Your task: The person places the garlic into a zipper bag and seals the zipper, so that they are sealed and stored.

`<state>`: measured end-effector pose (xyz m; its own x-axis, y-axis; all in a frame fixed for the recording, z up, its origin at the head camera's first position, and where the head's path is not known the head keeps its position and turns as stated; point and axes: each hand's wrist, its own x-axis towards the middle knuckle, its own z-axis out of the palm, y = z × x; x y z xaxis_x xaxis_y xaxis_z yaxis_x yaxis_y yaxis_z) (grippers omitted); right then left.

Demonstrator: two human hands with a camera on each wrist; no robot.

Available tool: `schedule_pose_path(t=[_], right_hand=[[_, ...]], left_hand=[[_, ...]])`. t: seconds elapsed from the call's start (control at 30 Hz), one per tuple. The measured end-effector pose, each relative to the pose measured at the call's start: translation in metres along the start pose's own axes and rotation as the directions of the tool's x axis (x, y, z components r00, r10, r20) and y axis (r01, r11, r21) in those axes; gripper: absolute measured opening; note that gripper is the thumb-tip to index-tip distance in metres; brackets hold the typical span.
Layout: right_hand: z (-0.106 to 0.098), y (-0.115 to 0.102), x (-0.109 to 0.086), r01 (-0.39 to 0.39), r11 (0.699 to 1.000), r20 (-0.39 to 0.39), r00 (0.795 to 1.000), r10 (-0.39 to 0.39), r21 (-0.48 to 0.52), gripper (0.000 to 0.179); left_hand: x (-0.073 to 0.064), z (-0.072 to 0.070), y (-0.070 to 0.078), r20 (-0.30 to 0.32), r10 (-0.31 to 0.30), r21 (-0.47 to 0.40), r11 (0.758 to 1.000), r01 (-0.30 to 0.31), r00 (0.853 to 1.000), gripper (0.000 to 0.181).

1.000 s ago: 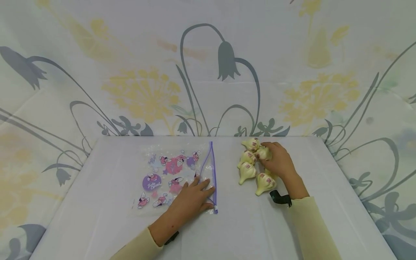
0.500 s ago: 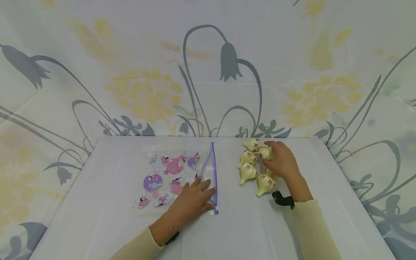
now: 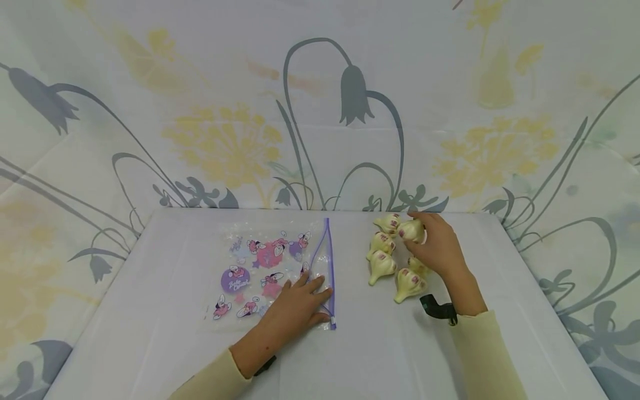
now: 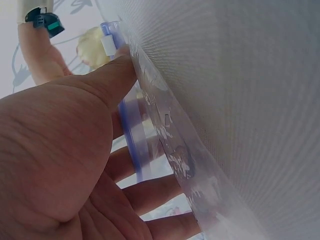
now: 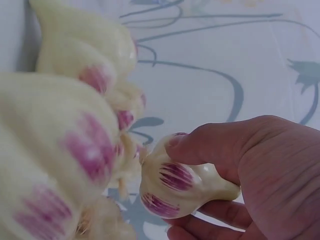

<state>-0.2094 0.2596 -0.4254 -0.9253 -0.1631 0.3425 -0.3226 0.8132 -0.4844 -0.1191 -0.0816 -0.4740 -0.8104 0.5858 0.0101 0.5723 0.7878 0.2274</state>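
My right hand [image 3: 438, 247] pinches one garlic bulb [image 5: 172, 182] between thumb and fingers, its purple-streaked base turned outward in the right wrist view. Several more garlic bulbs [image 3: 382, 265], pale with purple patches, lie on the table just left of and below that hand. My left hand [image 3: 299, 300] rests with spread fingers on a clear zip bag [image 3: 270, 254] printed with pink and purple figures. Its purple zip edge [image 3: 330, 266] runs beside the fingertips, with a white slider at the near end. The left wrist view shows the thumb against the bag's plastic.
A white-covered table [image 3: 370, 355] lies beneath everything. Behind it hangs a floral-print cloth [image 3: 320, 111], with further cloth at both sides. A black wrist strap piece [image 3: 438, 307] juts from the right wrist near the closest bulbs.
My right hand has lifted one garlic bulb slightly up and away from the others, uncovering more of a bulb beneath it. The left hand stays put on the bag.
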Motion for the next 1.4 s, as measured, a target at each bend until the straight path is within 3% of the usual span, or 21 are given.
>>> schedule_pose_path(t=[0.27,0.57,0.7,0.97,1.4], right_hand=[[0.001,-0.016,-0.001,0.001,0.994,0.008,1.0,-0.002,0.107,0.074],[0.011,-0.031,-0.001,-0.024,0.982,0.002,1.0,0.024,0.187,0.057],[0.019,-0.038,-0.001,0.019,0.977,-0.004,1.0,-0.019,0.211,0.059],[0.042,-0.053,0.0,0.195,0.961,-0.046,0.981,-0.19,0.198,0.056],[0.071,-0.07,-0.007,0.198,0.964,0.032,0.978,-0.207,0.178,0.052]], left_hand=[[0.0,-0.001,0.0,-0.002,0.006,0.0,1.0,-0.006,1.0,0.054],[0.002,-0.001,0.0,-0.001,0.009,0.008,1.0,-0.009,1.0,0.056],[0.003,0.0,-0.001,-0.003,0.009,0.015,1.0,-0.009,1.0,0.055],[0.004,0.002,-0.003,-0.002,0.004,0.006,1.0,-0.004,1.0,0.057],[0.003,0.005,-0.003,-0.009,0.013,0.034,0.999,-0.013,1.0,0.056]])
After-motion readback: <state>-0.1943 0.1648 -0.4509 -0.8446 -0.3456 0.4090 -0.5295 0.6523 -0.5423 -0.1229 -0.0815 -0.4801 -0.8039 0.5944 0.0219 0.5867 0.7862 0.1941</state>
